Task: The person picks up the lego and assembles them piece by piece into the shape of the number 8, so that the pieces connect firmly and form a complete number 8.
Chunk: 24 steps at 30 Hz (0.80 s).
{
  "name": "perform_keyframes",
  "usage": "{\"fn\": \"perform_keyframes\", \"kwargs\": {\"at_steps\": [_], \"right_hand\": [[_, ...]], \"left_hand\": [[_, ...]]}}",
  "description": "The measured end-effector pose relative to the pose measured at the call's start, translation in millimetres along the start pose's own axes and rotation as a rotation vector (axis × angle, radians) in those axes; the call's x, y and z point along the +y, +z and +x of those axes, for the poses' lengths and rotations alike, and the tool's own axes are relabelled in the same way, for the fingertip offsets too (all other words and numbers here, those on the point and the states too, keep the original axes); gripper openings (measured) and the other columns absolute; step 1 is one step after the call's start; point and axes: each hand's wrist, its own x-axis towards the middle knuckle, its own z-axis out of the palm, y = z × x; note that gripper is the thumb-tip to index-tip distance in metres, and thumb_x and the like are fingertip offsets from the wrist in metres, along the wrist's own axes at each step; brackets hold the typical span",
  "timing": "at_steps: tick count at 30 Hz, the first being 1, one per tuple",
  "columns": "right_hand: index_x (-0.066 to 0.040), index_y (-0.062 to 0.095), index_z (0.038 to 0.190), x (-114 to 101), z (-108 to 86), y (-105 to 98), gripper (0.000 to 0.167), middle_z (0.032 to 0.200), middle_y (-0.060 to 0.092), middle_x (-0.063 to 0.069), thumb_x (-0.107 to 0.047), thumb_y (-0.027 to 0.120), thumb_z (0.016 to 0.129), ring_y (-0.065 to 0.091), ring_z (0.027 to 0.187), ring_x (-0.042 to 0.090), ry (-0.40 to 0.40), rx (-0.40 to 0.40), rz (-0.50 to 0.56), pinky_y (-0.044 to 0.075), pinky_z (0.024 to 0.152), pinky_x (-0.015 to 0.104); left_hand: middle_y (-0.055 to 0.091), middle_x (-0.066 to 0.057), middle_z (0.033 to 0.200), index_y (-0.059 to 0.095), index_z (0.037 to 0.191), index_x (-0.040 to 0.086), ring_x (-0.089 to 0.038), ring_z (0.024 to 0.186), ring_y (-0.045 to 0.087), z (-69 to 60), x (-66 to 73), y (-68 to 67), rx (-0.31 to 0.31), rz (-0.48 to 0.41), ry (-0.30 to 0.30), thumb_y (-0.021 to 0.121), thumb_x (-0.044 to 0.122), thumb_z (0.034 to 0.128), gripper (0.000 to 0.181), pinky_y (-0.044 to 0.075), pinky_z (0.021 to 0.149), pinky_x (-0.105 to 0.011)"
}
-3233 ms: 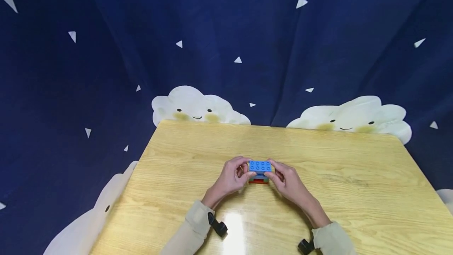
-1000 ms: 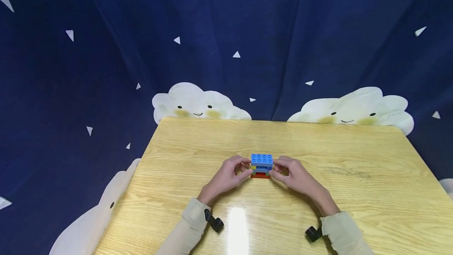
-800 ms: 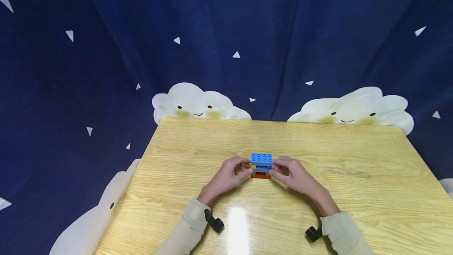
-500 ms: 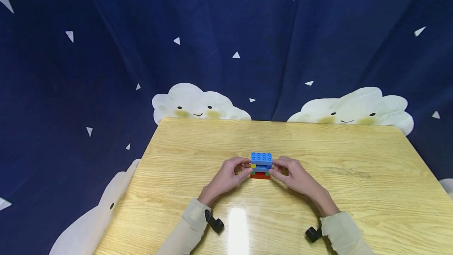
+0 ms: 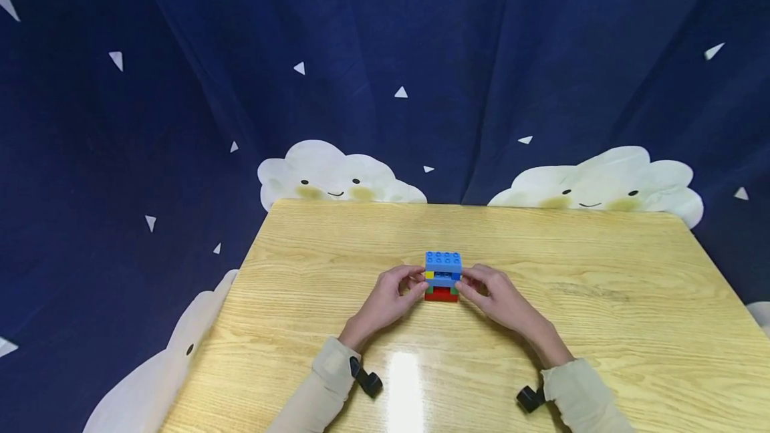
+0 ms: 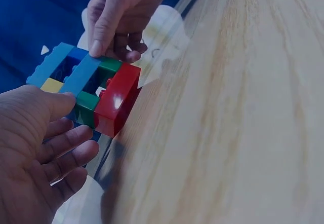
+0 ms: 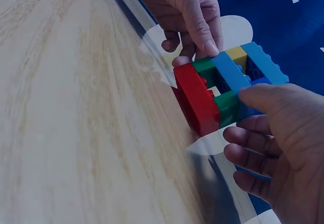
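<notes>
A small stack of toy building bricks stands between my hands. Its base is a red brick, with green bricks at both ends. Above them runs a light blue brick, then a yellow brick at left and a darker blue one at right. A studded light blue brick caps it. My left hand pinches the stack's left side, thumb on the middle light blue brick. My right hand pinches the right side likewise. Whether the red base touches the table cannot be told.
The stack is over the middle of a light wooden table. Behind the table hangs a dark blue curtain with white triangles and smiling clouds. A black wrist camera sits on the left sleeve, another on the right.
The top blue brick was seen more from above; now the stack shows more of its front, apparently tilted back. Both hands keep their hold on its sides, having moved lower on it.
</notes>
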Motion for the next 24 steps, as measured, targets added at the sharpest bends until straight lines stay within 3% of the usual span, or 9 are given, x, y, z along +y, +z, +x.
{"fn": "perform_keyframes", "kwargs": {"at_steps": [11,24], "right_hand": [[-0.003,0.072,0.120,-3,1.8,6,0.026,0.092,0.066,-0.005,-0.023,0.069,0.103,0.057,0.075,0.010,0.037,0.032,-0.019,0.050,0.066,0.026],[0.006,0.070,0.128,-6,1.7,12,0.032,0.114,0.076,0.014,-0.010,0.070,0.100,0.073,0.093,0.018,0.037,0.092,-0.048,0.060,0.077,0.032]], "left_hand": [[0.074,-0.003,0.107,0.069,0.131,0.002,-0.012,0.089,0.066,0.6,-2.8,3.8,0.053,-0.011,0.008,0.071,0.019,0.1017,0.034,0.056,0.074,-0.035],[0.077,-0.008,0.102,0.074,0.124,-0.001,-0.018,0.083,0.068,-0.1,2.1,8.0,0.132,-0.016,-0.001,0.073,0.011,0.0987,0.028,0.052,0.067,-0.023]]}}
